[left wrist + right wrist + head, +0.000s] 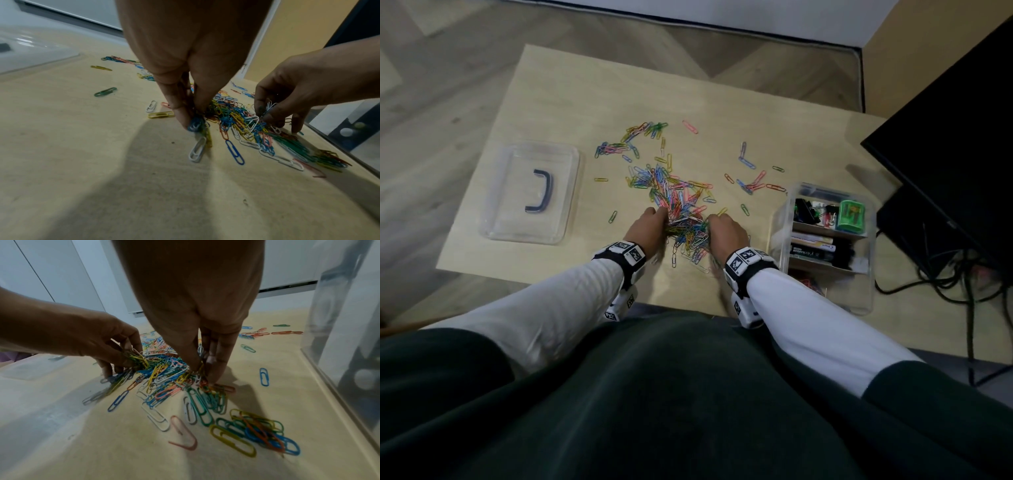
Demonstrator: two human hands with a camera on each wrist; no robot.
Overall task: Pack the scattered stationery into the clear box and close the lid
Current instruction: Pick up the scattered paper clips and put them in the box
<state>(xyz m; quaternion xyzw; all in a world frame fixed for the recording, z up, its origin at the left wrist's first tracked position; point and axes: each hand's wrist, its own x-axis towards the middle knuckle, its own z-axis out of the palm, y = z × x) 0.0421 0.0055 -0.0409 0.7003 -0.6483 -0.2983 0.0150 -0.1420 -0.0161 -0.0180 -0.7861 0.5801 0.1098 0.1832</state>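
A heap of coloured paper clips (681,205) lies mid-table. My left hand (654,222) grips the heap's left side, and its curled fingers hold a bunch of clips (133,358). My right hand (722,226) digs into the right side, where its fingers pinch white and other clips (269,105). In the left wrist view my left hand (193,120) pinches blue clips against the table. My right hand (202,369) pushes into the pile (168,378). The clear box (859,294) stands open at the right. Its lid (517,226) with a dark handle lies at the left.
Loose clips (750,181) are scattered toward the far side and the right of the table. The box compartments hold a green sharpener (852,216), binder clips and other items. A black unit (945,137) and cables (945,284) sit to the right of the table.
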